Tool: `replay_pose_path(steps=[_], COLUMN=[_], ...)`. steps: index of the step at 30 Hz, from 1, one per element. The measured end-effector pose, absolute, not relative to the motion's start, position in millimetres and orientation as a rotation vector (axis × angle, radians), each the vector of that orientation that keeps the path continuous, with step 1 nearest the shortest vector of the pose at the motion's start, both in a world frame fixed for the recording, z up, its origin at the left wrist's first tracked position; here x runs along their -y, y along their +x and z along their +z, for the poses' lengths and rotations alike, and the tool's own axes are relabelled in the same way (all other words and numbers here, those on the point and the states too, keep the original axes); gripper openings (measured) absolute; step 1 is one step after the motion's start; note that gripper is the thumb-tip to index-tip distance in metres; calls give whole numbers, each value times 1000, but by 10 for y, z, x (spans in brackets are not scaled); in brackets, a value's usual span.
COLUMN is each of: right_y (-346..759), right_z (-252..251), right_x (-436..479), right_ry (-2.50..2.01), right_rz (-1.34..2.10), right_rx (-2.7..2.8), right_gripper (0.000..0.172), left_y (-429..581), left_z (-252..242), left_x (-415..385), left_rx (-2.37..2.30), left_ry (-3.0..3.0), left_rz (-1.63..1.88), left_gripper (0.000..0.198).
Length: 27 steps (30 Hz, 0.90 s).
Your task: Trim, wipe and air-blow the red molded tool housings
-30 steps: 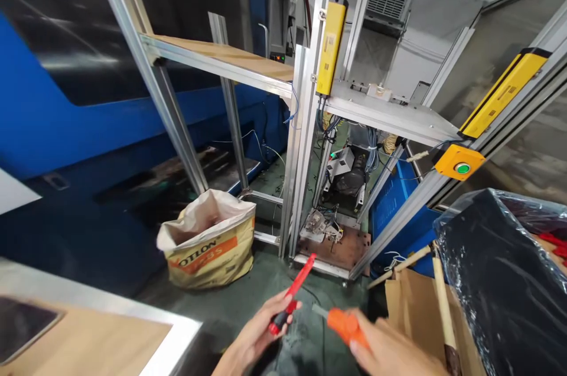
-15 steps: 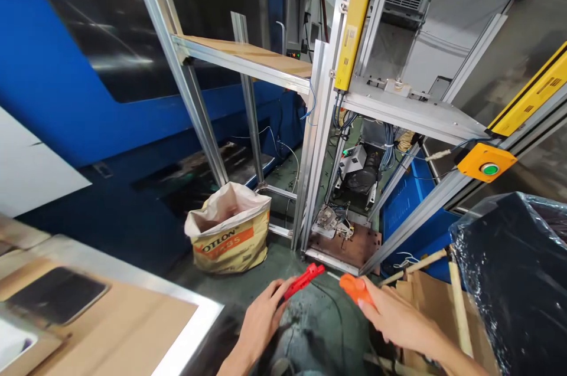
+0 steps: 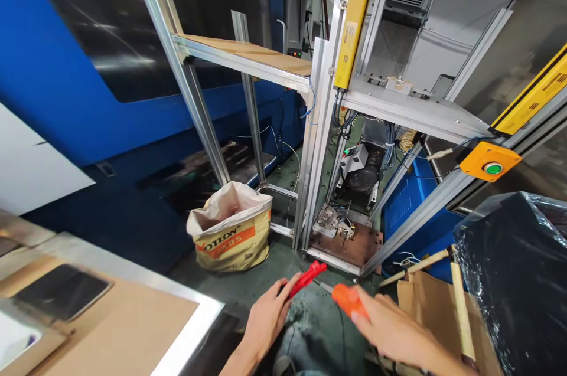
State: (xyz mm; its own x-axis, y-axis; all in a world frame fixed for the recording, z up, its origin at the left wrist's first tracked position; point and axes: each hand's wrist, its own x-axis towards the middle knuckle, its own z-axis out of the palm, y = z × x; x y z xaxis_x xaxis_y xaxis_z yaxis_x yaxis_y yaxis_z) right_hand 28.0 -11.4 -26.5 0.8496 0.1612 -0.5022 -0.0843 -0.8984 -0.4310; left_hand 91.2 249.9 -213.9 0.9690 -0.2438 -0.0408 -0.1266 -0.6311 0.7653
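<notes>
My left hand (image 3: 264, 321) is closed round the black end of a red plastic part (image 3: 307, 279) that points up and to the right. My right hand (image 3: 390, 326) is closed round an orange-handled knife (image 3: 346, 300), whose short metal blade points left toward the red part. The blade tip lies close to the red part's lower section. Both hands hang above the green floor, in front of an aluminium machine frame (image 3: 322, 128).
A tan open sack (image 3: 230, 234) stands on the floor left of the frame. A cardboard-topped table edge (image 3: 177, 305) is at lower left. A cardboard box (image 3: 425, 305) with wooden handles and a black-bagged bin (image 3: 514, 281) are at right. A blue crate (image 3: 411, 205) sits behind.
A second ago the red part stood up long and steep; it now lies lower and looks shorter. My right hand has brought the knife nearer to it. The view has shifted.
</notes>
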Motion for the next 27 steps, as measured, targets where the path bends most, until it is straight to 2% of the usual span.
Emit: replay_pose_path(steps=[7, 12, 14, 17, 19, 27], right_y=[249, 299, 321, 348, 350, 185], right_z=[-334, -308, -317, -338, -343, -471], right_x=[66, 41, 31, 24, 13, -122], right_ry=[-2581, -2570, -2567, -2596, -2627, -2631], right_rz=[788, 813, 791, 769, 736, 858], right_rx=[83, 106, 131, 178, 124, 205], right_gripper=[47, 46, 44, 43, 45, 44], left_y=[911, 919, 927, 930, 910, 899], left_z=[-2022, -1923, -1903, -1882, -1873, -1871], left_x=[-2425, -2436, -2458, -2532, -2581, -2496], left_rx=[-19, -270, -402, -578, -660, -821], left_ry=[1904, 1403, 1145, 749, 517, -30], left_rz=[-269, -504, -634, -789, -834, -769], left_gripper=[51, 47, 39, 15, 9, 17])
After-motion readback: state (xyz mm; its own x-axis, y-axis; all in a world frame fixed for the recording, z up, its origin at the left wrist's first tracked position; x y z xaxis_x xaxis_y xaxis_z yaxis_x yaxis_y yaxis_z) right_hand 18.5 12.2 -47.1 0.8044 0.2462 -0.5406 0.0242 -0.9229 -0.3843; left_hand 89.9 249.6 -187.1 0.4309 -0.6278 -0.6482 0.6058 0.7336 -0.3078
